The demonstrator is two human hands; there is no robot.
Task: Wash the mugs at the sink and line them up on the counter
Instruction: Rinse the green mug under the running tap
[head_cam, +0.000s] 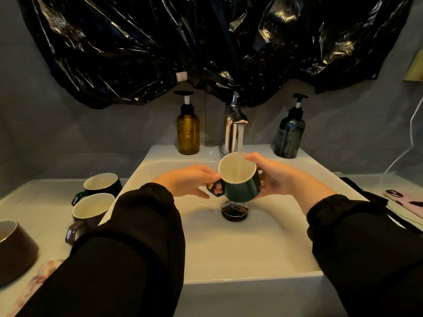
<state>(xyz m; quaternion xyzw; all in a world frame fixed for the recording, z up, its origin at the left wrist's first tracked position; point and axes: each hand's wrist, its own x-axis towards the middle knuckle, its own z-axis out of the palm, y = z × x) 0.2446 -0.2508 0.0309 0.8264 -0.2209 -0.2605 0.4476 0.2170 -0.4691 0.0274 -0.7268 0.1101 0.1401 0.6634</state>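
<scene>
Directly under the tap (231, 133), green mug (240, 191).

both sleeved arms reach forward, left hand (187, 181) pinching the mug (240, 191) by its handle, right hand (281, 177) cupping its side.

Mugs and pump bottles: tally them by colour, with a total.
Green mug: 2, one held, one on the counter
Brown mug: 1
Amber pump bottle: 1
Dark pump bottle: 1
Total: 5, leaving out a brown vessel cut off at left, perhaps a mug
</scene>
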